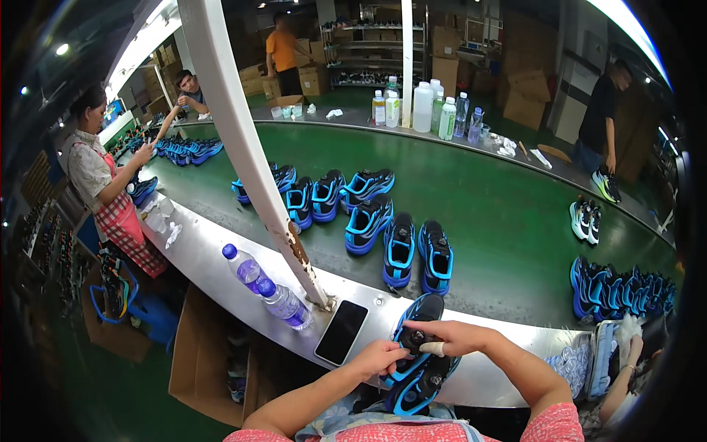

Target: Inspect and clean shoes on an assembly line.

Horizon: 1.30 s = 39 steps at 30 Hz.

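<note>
A black and blue sports shoe with a round dial on top lies at the bench edge in front of me. My left hand has its fingers curled in a pinch at the left side of this shoe. From the right, my right hand closes its fingers round the dial area, the index finger reaching across the top. One of its digits wears a pale wrap. Close to my body, below both hands, sits a second shoe of the same kind, also with a dial. The hands partly hide the first shoe.
Beyond the metal ledge, several matching shoes stand on the green conveyor. A phone and two water bottles are left of my hands, beside a white post. Several people work around the line.
</note>
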Motion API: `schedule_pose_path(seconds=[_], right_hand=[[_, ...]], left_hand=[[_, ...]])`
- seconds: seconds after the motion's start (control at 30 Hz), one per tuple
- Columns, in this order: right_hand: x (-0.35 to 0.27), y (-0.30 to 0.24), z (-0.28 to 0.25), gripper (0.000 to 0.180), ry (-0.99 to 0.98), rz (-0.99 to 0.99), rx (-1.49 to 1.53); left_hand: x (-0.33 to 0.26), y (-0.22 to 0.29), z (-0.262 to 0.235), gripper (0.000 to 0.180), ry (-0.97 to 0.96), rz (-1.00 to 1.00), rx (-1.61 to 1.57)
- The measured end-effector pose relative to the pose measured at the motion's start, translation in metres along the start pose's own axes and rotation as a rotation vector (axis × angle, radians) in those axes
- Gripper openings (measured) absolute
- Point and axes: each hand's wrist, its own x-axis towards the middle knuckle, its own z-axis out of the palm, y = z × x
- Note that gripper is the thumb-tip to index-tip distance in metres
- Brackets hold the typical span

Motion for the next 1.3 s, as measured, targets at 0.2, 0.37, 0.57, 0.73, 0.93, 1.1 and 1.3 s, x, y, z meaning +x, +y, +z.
schedule_pose_path(seconds=[0.2,0.37,0.57,0.73,0.93,1.1,1.3], right_hand=[[0.006,-0.009,0.025,0.045,0.05,0.181,-0.409],[0.002,-0.008,0.025,0.047,0.214,0.003,-0.479],[0.006,0.013,0.036,0.054,0.367,0.057,-0.193],[0.014,-0.013,0.04,0.046,0.341,0.16,-0.477],[0.0,-0.01,0.026,0.056,0.365,0.039,-0.414],[0.008,-0.005,0.032,0.06,0.342,0.12,-0.333],[0.012,0.001,0.042,0.06,0.361,0.12,-0.457]], left_hand=[[0.003,-0.002,0.004,0.019,-0.011,-0.017,0.008],[0.004,-0.008,0.003,0.022,0.031,-0.018,0.081],[0.001,0.006,0.006,0.024,0.084,0.042,0.096],[-0.005,0.009,0.006,0.018,0.089,0.003,0.036],[-0.006,0.014,0.013,0.019,0.037,-0.037,-0.01],[-0.006,0.015,0.009,0.019,0.072,-0.054,0.026],[-0.004,0.02,0.009,0.021,0.044,-0.082,0.004]])
